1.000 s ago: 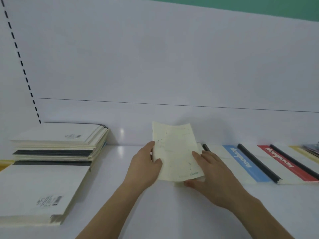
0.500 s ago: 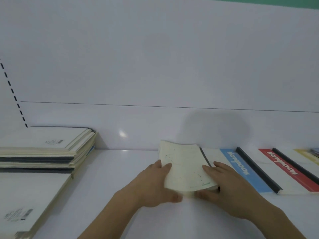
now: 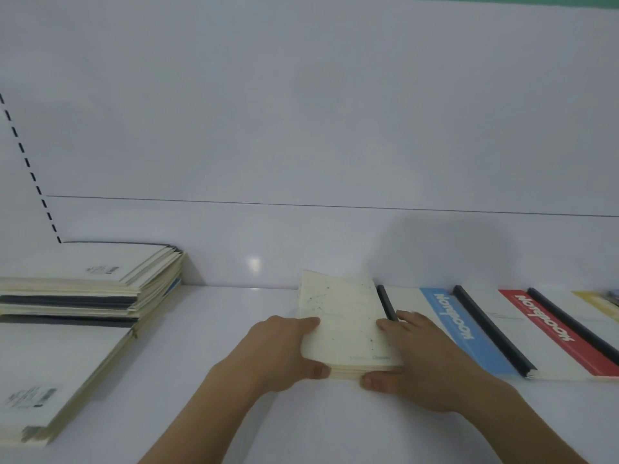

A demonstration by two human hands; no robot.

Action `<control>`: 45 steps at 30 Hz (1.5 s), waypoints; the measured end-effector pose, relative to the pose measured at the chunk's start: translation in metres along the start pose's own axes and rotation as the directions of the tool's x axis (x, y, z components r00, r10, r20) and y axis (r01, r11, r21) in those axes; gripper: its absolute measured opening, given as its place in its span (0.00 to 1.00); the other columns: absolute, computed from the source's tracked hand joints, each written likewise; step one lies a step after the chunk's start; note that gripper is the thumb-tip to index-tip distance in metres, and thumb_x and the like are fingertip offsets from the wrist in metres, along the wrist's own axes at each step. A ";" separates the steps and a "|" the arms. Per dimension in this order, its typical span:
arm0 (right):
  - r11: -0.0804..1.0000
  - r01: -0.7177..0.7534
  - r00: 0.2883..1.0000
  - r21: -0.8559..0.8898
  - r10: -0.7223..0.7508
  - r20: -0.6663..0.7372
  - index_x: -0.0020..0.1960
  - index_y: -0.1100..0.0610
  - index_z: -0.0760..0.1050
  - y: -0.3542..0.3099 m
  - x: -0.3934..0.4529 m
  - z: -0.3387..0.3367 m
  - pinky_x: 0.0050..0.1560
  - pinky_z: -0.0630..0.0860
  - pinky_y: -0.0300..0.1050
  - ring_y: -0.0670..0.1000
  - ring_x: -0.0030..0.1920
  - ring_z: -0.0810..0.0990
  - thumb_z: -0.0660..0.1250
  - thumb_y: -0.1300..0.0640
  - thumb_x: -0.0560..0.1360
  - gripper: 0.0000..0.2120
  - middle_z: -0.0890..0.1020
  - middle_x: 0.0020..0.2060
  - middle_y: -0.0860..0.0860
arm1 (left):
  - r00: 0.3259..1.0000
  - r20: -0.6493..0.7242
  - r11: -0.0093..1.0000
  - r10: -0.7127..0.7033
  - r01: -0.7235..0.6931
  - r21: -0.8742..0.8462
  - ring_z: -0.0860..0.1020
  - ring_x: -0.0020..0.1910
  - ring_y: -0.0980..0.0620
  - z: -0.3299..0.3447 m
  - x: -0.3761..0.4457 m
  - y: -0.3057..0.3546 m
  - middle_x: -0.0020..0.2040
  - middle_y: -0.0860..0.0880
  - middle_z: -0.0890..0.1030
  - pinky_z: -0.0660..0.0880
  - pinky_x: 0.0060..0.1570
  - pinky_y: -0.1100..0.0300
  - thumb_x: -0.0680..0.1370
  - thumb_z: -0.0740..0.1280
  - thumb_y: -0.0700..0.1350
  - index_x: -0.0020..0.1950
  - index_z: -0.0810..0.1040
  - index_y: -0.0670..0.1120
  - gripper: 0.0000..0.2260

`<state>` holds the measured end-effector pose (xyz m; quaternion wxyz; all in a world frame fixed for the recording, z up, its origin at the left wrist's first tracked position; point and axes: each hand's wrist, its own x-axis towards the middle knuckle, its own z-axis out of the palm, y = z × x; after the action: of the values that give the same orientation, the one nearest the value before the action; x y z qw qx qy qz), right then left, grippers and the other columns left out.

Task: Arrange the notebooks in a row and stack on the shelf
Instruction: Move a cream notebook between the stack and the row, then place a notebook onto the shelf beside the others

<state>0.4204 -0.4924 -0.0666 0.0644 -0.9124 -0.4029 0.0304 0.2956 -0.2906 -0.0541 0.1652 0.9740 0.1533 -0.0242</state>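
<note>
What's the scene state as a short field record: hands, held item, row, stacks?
left hand: grips cream notebook at its left edge
right hand: grips the same notebook at its right edge
notebook: lies flat on shelf, at the row's left end
row: blue notebook, then red notebook to the right
stacks: back stack and front stack at left

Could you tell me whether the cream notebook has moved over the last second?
Yes. The cream notebook has come down flat, leftmost of the row beside the blue notebook.
</note>
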 end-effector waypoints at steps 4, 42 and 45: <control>0.998 0.008 1.000 0.061 -0.009 0.005 0.77 0.50 0.52 0.002 0.005 0.001 0.74 0.53 0.44 0.48 0.74 0.52 0.63 0.25 0.65 0.50 0.60 0.74 0.45 | 1.000 0.016 1.000 -0.019 0.019 0.006 0.71 0.68 0.47 0.002 -0.002 0.001 0.72 0.48 0.70 0.68 0.63 0.58 0.74 0.69 0.63 0.80 0.55 0.57 0.39; 0.916 0.387 0.858 -0.101 -0.398 -0.324 0.69 0.51 0.71 -0.390 0.002 0.077 0.71 0.55 0.44 0.51 0.69 0.70 0.47 0.42 0.78 0.27 0.73 0.68 0.51 | 0.902 -0.430 0.971 0.034 0.072 0.227 0.66 0.74 0.49 -0.054 -0.219 -0.309 0.73 0.55 0.72 0.61 0.72 0.50 0.79 0.59 0.64 0.72 0.71 0.55 0.25; 0.923 0.379 0.838 -0.072 -0.375 -0.396 0.61 0.48 0.77 -0.390 -0.004 0.062 0.63 0.69 0.44 0.50 0.55 0.79 0.49 0.45 0.79 0.22 0.82 0.56 0.47 | 0.820 -0.565 0.986 0.093 0.004 0.167 0.73 0.69 0.49 -0.048 -0.216 -0.320 0.66 0.54 0.78 0.67 0.69 0.48 0.77 0.59 0.64 0.67 0.76 0.52 0.24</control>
<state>0.1257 -0.2300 -0.0730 0.1550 -0.8015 -0.5522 -0.1692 -0.0084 -0.0505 -0.0878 0.0333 0.9499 0.1704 0.2601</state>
